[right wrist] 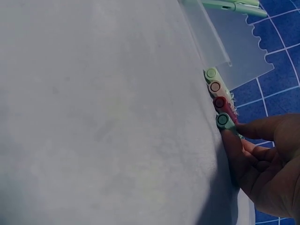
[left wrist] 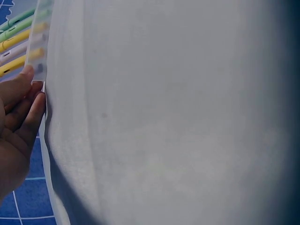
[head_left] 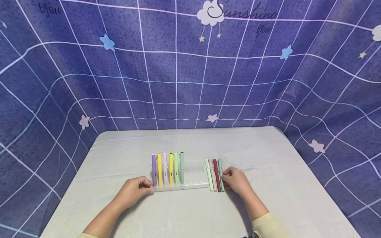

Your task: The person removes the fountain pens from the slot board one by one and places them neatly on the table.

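Across the middle of the white-covered bench (head_left: 184,215), a clear holder (head_left: 194,185) with a scalloped edge is laid. Six pens are carried on its left part, spaced apart and aligned near to far. From left to right, these are a purple pen (head_left: 153,172), a first yellow pen (head_left: 159,170), a lilac pen (head_left: 165,170), a second yellow pen (head_left: 171,170), a light green pen (head_left: 176,168) and a grey-green pen (head_left: 182,165). The right part of the holder is left bare.

Just beside the right end of the holder, four more pens are set side by side in a close row: a pale green pen (head_left: 209,177), a pale pink pen (head_left: 213,177), a dark red pen (head_left: 217,175) and, at the far right, a teal pen (head_left: 220,167).

Of the two hands, the left hand (head_left: 135,191) is nearly closed, and the near left corner of the holder is pinched between its thumb and fingers. The right hand (head_left: 237,180) is likewise nearly closed; the teal pen is pinched at its right side by thumb and finger. Beyond the bench, a blue-purple curtain (head_left: 190,69) with a grid pattern is hung.
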Action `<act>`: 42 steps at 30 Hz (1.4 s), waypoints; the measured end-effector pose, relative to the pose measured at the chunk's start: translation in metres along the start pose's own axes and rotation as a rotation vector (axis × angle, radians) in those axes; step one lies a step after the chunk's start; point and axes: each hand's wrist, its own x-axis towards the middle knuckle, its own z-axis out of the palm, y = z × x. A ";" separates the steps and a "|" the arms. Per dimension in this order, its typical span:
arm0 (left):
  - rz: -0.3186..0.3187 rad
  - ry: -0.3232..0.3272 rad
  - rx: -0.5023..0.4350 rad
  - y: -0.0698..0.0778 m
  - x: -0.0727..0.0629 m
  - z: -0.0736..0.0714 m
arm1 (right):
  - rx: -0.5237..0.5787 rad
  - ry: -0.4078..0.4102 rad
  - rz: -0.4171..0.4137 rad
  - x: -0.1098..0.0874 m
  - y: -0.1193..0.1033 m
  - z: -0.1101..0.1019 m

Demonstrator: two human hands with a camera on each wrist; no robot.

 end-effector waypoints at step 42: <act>0.009 -0.001 0.018 0.000 0.001 -0.002 | -0.071 -0.134 -0.281 -0.009 -0.097 0.090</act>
